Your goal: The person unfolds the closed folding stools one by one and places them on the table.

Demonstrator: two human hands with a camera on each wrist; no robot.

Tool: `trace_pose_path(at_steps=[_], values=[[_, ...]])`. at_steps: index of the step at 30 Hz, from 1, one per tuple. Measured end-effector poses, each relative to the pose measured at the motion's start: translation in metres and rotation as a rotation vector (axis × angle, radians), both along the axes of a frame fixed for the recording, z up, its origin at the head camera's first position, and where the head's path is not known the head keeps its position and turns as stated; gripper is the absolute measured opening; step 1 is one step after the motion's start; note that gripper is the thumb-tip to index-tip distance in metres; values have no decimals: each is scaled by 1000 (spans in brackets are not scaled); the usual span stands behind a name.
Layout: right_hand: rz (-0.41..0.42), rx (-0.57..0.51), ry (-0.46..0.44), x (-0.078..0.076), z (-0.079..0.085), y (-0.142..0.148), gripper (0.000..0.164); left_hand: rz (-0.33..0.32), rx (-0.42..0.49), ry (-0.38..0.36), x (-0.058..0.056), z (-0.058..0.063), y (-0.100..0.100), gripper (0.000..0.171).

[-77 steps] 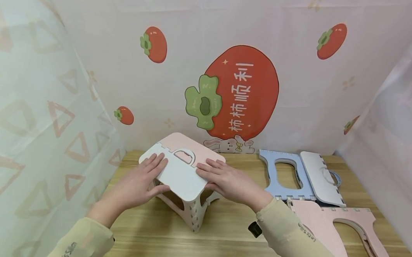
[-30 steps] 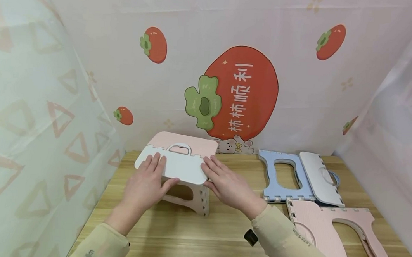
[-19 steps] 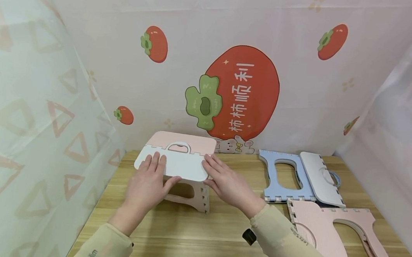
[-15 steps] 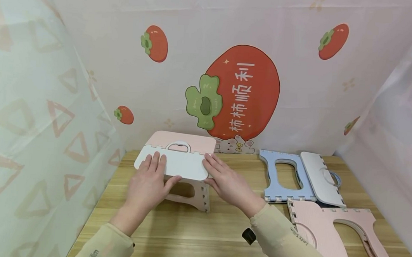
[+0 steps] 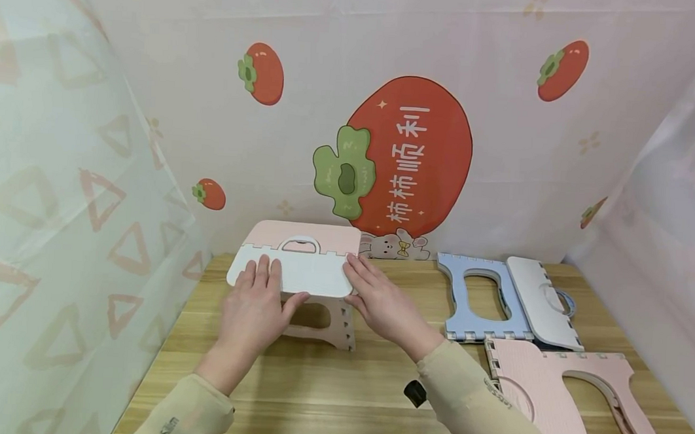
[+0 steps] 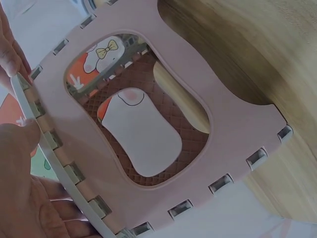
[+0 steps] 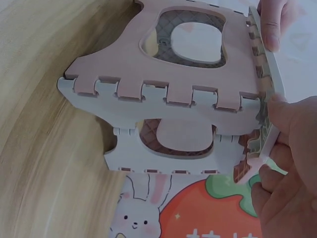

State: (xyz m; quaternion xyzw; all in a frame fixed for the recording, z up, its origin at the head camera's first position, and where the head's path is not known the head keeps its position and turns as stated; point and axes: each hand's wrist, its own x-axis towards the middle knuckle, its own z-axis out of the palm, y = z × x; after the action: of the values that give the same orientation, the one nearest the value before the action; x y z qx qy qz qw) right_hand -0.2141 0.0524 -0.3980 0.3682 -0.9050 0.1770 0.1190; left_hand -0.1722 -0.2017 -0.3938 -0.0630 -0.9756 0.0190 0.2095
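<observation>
Pink-white, round-cornered plastic stool [image 5: 315, 271]; left hand [image 5: 254, 314], right hand [image 5: 385, 303] atop, fingers outstretched.

The head view is bright, both wrist views noticeably dimmer.

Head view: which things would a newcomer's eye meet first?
Probably the big red persimmon print on the backdrop. Next, the open pink-and-white folding stool to its lower left, left hand and right hand touching it. Then the folded blue-and-white stool and pink stool at right on the table.
</observation>
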Motion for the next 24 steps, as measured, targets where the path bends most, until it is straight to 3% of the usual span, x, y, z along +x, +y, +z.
trace_pose_path(at_steps=[11,24], values=[[-51,-7,-34,-5,-3,-2,60,19,18,37,-3,0,6,87],[-24,-64,-78,-7,-6,0,62,11,5,46,-3,0,5,87]])
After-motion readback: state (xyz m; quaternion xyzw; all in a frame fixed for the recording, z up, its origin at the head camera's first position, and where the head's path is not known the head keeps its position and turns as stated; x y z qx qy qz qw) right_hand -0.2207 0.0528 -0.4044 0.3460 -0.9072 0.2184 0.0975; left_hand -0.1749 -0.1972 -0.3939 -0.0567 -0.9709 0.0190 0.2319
